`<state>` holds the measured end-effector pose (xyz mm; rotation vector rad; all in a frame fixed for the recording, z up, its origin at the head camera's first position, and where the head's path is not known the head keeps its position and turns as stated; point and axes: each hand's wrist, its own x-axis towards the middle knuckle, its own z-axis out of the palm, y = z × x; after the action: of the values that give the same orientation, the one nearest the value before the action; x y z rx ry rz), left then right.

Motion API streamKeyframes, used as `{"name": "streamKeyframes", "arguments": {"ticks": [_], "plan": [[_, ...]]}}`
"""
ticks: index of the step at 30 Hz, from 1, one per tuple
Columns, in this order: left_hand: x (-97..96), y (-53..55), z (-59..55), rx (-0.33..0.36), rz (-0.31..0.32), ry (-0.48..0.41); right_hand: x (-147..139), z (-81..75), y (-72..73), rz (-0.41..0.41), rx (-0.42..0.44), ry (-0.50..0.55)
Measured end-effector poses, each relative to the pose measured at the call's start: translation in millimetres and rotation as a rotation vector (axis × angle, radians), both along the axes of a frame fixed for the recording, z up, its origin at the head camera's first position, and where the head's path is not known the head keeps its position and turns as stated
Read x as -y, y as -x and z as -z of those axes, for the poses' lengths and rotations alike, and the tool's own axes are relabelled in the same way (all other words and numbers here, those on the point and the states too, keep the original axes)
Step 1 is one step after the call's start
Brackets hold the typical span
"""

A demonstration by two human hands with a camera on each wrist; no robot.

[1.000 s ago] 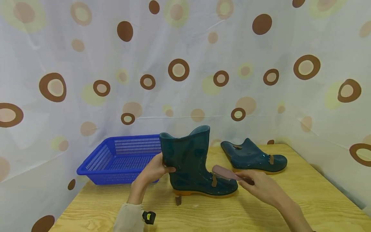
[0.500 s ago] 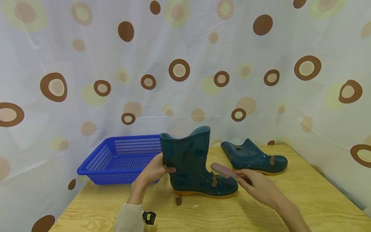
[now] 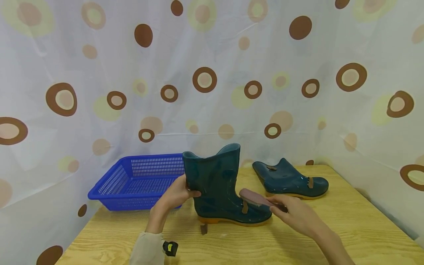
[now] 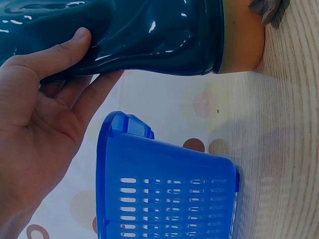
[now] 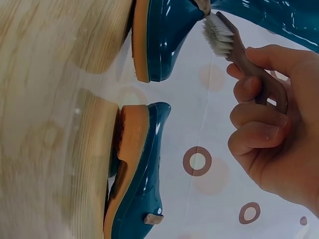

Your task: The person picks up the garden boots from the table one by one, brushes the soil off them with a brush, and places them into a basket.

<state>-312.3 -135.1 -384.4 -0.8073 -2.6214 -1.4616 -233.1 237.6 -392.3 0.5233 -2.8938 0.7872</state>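
Note:
A dark teal rubber boot [image 3: 212,184] with an orange sole stands upright on the table, toe to the right. My left hand [image 3: 175,193] grips the back of its shaft above the heel, thumb on the near side. In my right hand [image 3: 296,213] is a pinkish-brown scrub brush [image 3: 255,197], held by its handle with the fingers curled round it. Its pale bristles [image 5: 218,35] face the boot, close by the brown patch [image 3: 245,206] on the instep. Another brown scrap [image 3: 203,229] sits below the heel.
A second teal boot [image 3: 291,180] lies on its side at the back right, with brown patches on it. At the back left stands a blue perforated plastic basket [image 3: 132,203]. A spotted curtain [image 3: 212,110] hangs behind the wooden table [image 3: 232,248].
The brush shifts slightly back and forth over the boot's instep, its head lifting at half a second ago and lower again now. The left hand and boot stay in place.

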Motion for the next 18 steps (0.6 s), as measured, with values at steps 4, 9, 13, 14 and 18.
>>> {"name": "streamKeyframes", "arguments": {"ticks": [4, 9, 13, 14, 18], "plan": [[-0.3, -0.4, 0.3, 0.003, -0.009, -0.001, -3.2, -0.5, -0.6, 0.008, -0.011, -0.017], [-0.1, 0.4, 1.4, 0.002, -0.015, -0.003, -6.4, -0.9, 1.0, 0.017, -0.010, -0.027], [-0.3, 1.2, 1.7, -0.007, -0.012, 0.002, -8.8, -0.7, 1.6, 0.029, -0.002, -0.033], [-0.3, 1.4, 1.8, -0.009, -0.012, 0.003, -9.3, -0.9, 1.7, 0.030, -0.001, -0.034], [-0.3, 1.3, 1.3, -0.015, -0.015, 0.006, -11.5, -1.7, 1.5, 0.037, 0.002, -0.037]]}}
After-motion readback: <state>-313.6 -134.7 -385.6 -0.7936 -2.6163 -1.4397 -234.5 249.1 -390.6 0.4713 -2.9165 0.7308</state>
